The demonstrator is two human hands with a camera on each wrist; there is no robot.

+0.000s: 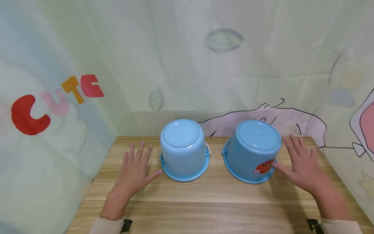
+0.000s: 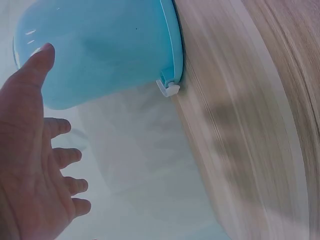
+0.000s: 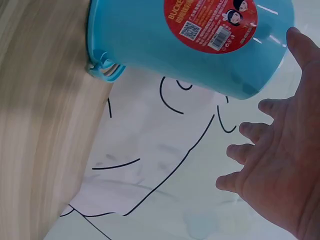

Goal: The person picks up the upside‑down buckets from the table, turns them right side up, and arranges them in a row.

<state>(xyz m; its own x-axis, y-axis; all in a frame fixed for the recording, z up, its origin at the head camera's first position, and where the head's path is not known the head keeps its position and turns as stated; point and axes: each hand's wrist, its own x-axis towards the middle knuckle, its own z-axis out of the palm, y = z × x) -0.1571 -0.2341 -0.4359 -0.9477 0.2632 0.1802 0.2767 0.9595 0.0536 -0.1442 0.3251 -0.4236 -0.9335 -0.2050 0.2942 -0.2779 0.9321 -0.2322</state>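
Note:
Two light-blue buckets stand upside down on the wooden table (image 1: 193,213), bases up and rims down. My left hand (image 1: 133,172) hovers left of the left bucket (image 1: 183,152), fingers spread and straight, thumb pointing at its side. In the left wrist view a white handle end (image 2: 169,89) shows at this bucket's rim. To the right of the right bucket (image 1: 248,162), my right hand (image 1: 304,167) is spread, its thumb overlapping the red round label (image 1: 264,166) in the head view. The right wrist view shows printed text and codes on that label, and a blue handle lug (image 3: 106,67).
Behind the table hangs a pale printed cloth (image 1: 181,58) with line drawings. Another cloth wall on the left carries coloured letters (image 1: 30,115). A gap of bare tabletop lies between the two buckets, and the table's back edge runs just behind them.

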